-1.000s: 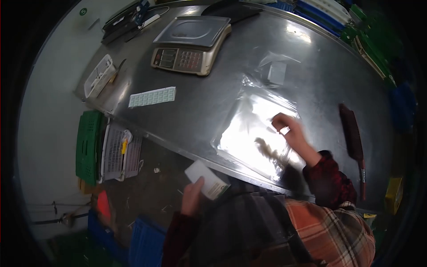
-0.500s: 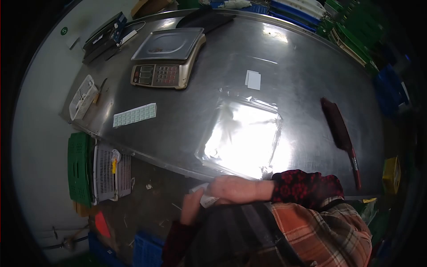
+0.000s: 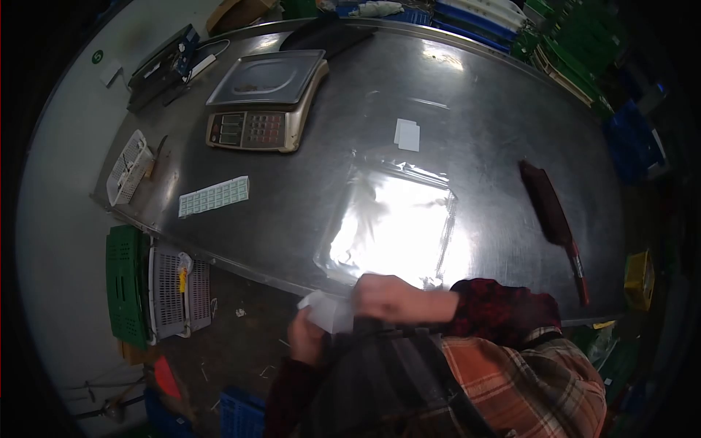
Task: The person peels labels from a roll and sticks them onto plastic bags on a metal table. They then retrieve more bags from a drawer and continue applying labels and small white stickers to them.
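Left of the weighing scale, a white perforated basket sits at the edge of the steel table, and just below the scale lies a pale segmented strip; I leave both alone. Below the scale, off the table's near edge, my left hand is closed round the lower corner of a small white packet, with my right hand meeting it from the other side, fingers curled onto its upper edge. Motion blur hides whether the right fingers pinch the packet or only rest on it, so I cannot tell that part. Judgement: the packet is being worked between the two hands over the floor, not over the table, so a slip would drop it among the crates below. I would lift both hands over the table first, keep the left as the steady anchor, and let only the right fingertips do the fine work. Right of the scale and just above my hands, a clear plastic bag lies flat and glaring under the lamp; its mouth is hard to read. Two white cards lie beyond the bag, and far right of the scale a dark brush lies well apart.
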`<action>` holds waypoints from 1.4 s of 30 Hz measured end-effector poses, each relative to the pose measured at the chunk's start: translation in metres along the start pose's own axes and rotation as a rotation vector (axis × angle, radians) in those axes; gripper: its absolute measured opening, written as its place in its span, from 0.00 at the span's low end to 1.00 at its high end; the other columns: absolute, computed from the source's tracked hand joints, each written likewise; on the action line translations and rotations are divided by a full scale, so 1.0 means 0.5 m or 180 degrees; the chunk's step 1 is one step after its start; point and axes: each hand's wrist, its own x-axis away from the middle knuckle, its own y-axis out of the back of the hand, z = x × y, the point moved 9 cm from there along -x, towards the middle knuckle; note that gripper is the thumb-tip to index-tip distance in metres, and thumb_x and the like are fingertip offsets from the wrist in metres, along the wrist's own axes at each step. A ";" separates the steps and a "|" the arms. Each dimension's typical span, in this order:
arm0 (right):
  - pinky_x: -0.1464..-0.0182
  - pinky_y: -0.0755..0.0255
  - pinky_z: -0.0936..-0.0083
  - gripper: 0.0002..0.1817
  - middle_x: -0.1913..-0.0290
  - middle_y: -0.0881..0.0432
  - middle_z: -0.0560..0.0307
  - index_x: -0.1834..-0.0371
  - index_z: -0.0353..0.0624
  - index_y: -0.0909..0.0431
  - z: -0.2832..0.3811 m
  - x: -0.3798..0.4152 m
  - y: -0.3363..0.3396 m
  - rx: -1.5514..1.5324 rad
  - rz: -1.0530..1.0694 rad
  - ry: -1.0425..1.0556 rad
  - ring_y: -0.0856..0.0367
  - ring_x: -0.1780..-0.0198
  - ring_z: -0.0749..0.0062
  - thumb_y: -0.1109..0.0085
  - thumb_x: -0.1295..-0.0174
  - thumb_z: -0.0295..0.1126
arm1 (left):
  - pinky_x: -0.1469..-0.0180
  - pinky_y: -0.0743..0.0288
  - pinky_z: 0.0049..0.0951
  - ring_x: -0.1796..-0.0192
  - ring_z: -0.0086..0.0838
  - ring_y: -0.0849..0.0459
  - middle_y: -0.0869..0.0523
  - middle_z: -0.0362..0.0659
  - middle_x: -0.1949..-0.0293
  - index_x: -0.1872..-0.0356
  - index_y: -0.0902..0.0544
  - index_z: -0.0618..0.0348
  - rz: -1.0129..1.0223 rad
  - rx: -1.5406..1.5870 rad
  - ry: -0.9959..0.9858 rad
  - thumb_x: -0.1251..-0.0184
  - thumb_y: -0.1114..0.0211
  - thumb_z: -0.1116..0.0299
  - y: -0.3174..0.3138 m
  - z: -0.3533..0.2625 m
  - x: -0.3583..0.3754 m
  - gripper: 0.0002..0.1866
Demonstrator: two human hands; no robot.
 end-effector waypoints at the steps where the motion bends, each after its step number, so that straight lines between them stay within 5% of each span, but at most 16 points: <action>1: 0.63 0.29 0.74 0.03 0.68 0.24 0.60 0.67 0.42 0.25 -0.068 0.005 0.041 -0.0556 -0.0280 -0.1024 0.25 0.66 0.72 0.43 0.40 0.27 | 0.46 0.26 0.38 0.52 0.37 0.19 0.20 0.51 0.53 0.47 0.30 0.70 0.0232 -0.0422 -0.0274 0.32 0.53 0.62 0.002 -0.022 0.006 0.21; 2: 0.65 0.29 0.77 0.04 0.69 0.23 0.63 0.67 0.41 0.25 -0.137 0.026 0.080 -0.1112 -0.0556 -0.2051 0.26 0.68 0.78 0.43 0.38 0.29 | 0.47 0.26 0.39 0.52 0.38 0.19 0.20 0.52 0.54 0.47 0.30 0.71 0.0138 0.0085 0.0018 0.31 0.54 0.61 0.021 -0.019 0.015 0.22; 6: 0.70 0.31 0.81 0.06 0.76 0.24 0.67 0.71 0.42 0.26 -0.319 0.077 0.200 -0.1226 -0.0311 -0.3098 0.25 0.72 0.84 0.41 0.39 0.30 | 0.47 0.26 0.39 0.52 0.39 0.19 0.20 0.56 0.55 0.46 0.30 0.73 0.0658 -0.1401 0.0074 0.31 0.53 0.59 0.018 -0.023 0.078 0.24; 9: 0.77 0.31 0.78 0.10 0.75 0.21 0.58 0.66 0.41 0.27 -0.435 0.096 0.198 -0.0925 -0.0271 -0.3018 0.21 0.76 0.73 0.37 0.43 0.32 | 0.46 0.27 0.36 0.52 0.38 0.19 0.20 0.58 0.52 0.47 0.29 0.75 0.0748 -0.1596 0.0367 0.31 0.51 0.58 0.011 0.016 0.109 0.25; 13: 0.60 0.29 0.59 0.21 0.68 0.20 0.43 0.56 0.41 0.31 -0.414 0.090 0.231 0.1806 -0.0072 -0.3134 0.21 0.61 0.46 0.36 0.48 0.39 | 0.41 0.33 0.28 0.45 0.29 0.23 0.21 0.48 0.47 0.44 0.27 0.67 0.1153 -0.2026 0.0616 0.33 0.45 0.60 0.020 0.051 0.131 0.23; 16: 0.57 0.28 0.59 0.25 0.63 0.22 0.41 0.52 0.41 0.32 -0.356 0.093 0.238 0.1362 -0.0069 -0.2570 0.21 0.59 0.46 0.34 0.49 0.41 | 0.39 0.36 0.28 0.42 0.28 0.26 0.23 0.44 0.44 0.42 0.27 0.63 0.1289 -0.2278 0.0838 0.35 0.43 0.62 0.048 0.070 0.154 0.23; 20: 0.58 0.25 0.64 0.22 0.51 0.30 0.48 0.55 0.44 0.29 -0.290 0.203 0.096 0.1427 0.1531 -0.1885 0.21 0.58 0.52 0.34 0.48 0.43 | 0.39 0.35 0.28 0.42 0.29 0.25 0.22 0.44 0.45 0.43 0.25 0.63 0.1150 -0.2223 0.0465 0.36 0.44 0.62 0.029 0.042 0.164 0.23; 22: 0.61 0.25 0.69 0.18 0.63 0.25 0.56 0.55 0.43 0.26 -0.292 0.220 0.101 0.1515 0.1054 -0.2003 0.20 0.64 0.60 0.37 0.44 0.40 | 0.47 0.30 0.28 0.50 0.27 0.21 0.18 0.45 0.53 0.50 0.21 0.64 0.0674 -0.2757 0.0228 0.36 0.44 0.60 0.073 0.029 0.125 0.20; 24: 0.66 0.27 0.75 0.14 0.77 0.28 0.67 0.60 0.41 0.24 -0.343 0.266 0.150 -0.0869 -0.0333 -0.3584 0.23 0.71 0.74 0.39 0.41 0.39 | 0.54 0.27 0.28 0.56 0.26 0.19 0.17 0.45 0.58 0.55 0.20 0.67 0.0405 -0.2888 0.0106 0.34 0.45 0.61 0.093 0.017 0.112 0.18; 28: 0.80 0.42 0.83 0.07 0.79 0.31 0.67 0.64 0.43 0.27 -0.285 0.274 0.499 -0.0001 -0.3759 -0.2161 0.37 0.81 0.85 0.47 0.36 0.34 | 0.61 0.25 0.28 0.62 0.30 0.17 0.17 0.50 0.62 0.56 0.24 0.76 0.0281 -0.1450 -0.0096 0.30 0.49 0.60 0.035 -0.026 0.089 0.22; 31: 0.72 0.33 0.83 0.06 0.73 0.25 0.64 0.63 0.39 0.26 -0.141 0.100 0.419 0.0480 -0.2481 -0.1611 0.28 0.73 0.81 0.47 0.36 0.30 | 0.56 0.24 0.29 0.59 0.31 0.17 0.18 0.51 0.60 0.54 0.25 0.77 0.0524 -0.1734 -0.0538 0.31 0.47 0.60 -0.031 -0.061 0.082 0.22; 33: 0.55 0.29 0.75 0.13 0.59 0.24 0.54 0.54 0.38 0.28 -0.128 0.022 0.198 -0.0513 -0.0582 -0.1199 0.23 0.59 0.71 0.40 0.42 0.28 | 0.55 0.24 0.29 0.59 0.31 0.17 0.18 0.50 0.59 0.55 0.24 0.77 0.0408 -0.1350 -0.0223 0.31 0.47 0.60 -0.089 -0.068 0.099 0.22; 35: 0.48 0.32 0.67 0.21 0.55 0.26 0.49 0.53 0.37 0.28 -0.006 -0.051 0.039 0.0171 0.0717 -0.0370 0.27 0.50 0.57 0.34 0.49 0.34 | 0.57 0.25 0.27 0.60 0.29 0.17 0.17 0.47 0.61 0.57 0.23 0.76 0.0543 -0.1712 -0.0509 0.30 0.48 0.61 -0.098 -0.065 0.090 0.21; 37: 0.52 0.32 0.66 0.16 0.60 0.28 0.51 0.59 0.39 0.28 0.021 -0.054 -0.054 0.0367 0.1113 0.0295 0.27 0.55 0.58 0.38 0.50 0.32 | 0.63 0.28 0.24 0.64 0.24 0.17 0.16 0.44 0.69 0.62 0.20 0.71 0.0648 -0.2822 -0.1092 0.30 0.49 0.63 -0.131 -0.091 0.106 0.17; 41: 0.56 0.32 0.66 0.09 0.64 0.29 0.53 0.66 0.42 0.28 0.047 -0.033 -0.091 0.0743 0.1135 0.0998 0.29 0.59 0.60 0.43 0.50 0.29 | 0.72 0.34 0.40 0.70 0.50 0.21 0.23 0.58 0.76 0.69 0.26 0.63 0.1093 -0.4261 -0.2031 0.42 0.44 0.69 -0.170 -0.108 0.129 0.07; 42: 0.56 0.31 0.67 0.08 0.64 0.29 0.53 0.66 0.42 0.27 0.056 -0.022 -0.092 0.0718 0.1143 0.1024 0.28 0.58 0.60 0.44 0.50 0.29 | 0.70 0.33 0.37 0.70 0.43 0.20 0.22 0.56 0.75 0.68 0.25 0.64 0.0996 -0.4193 -0.1968 0.40 0.46 0.69 -0.159 -0.104 0.118 0.08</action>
